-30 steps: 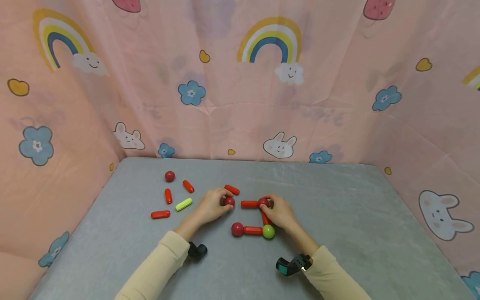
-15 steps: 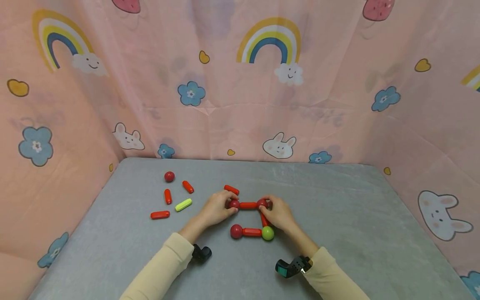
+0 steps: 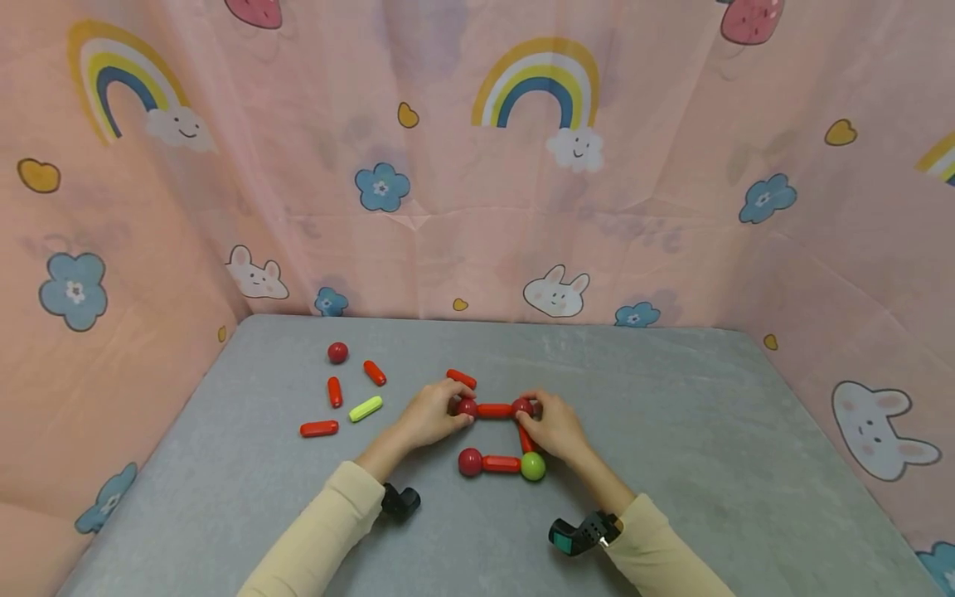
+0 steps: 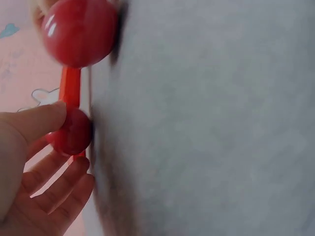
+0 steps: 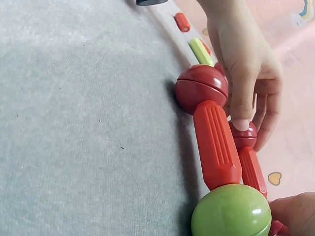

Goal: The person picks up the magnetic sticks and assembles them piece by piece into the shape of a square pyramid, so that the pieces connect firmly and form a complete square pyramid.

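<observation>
My left hand [image 3: 429, 414] pinches a red ball [image 3: 467, 409] between thumb and fingers at the left end of a red rod [image 3: 495, 411]. At the rod's other end, my right hand [image 3: 557, 426] grips a second red ball [image 3: 523, 407], partly covered by the fingers. From there a slanted red rod [image 3: 526, 439] runs down to a green ball [image 3: 533, 466]. Another red rod [image 3: 501, 464] links that green ball to a red ball [image 3: 470, 462] nearer me. In the right wrist view the green ball [image 5: 231, 211] looms close, with the left hand [image 5: 248, 73] behind.
A loose red rod [image 3: 461, 378] lies just beyond the left hand. Further left on the grey table [image 3: 694, 464] are a red ball [image 3: 338, 352], a yellow-green rod [image 3: 366, 409] and several red rods [image 3: 319, 429]. A pink patterned curtain [image 3: 462, 224] surrounds the table.
My left hand has moved right with its red ball, which now meets the free end of the red rod. The right hand has stayed on its ball; the last half second shows almost no motion.
</observation>
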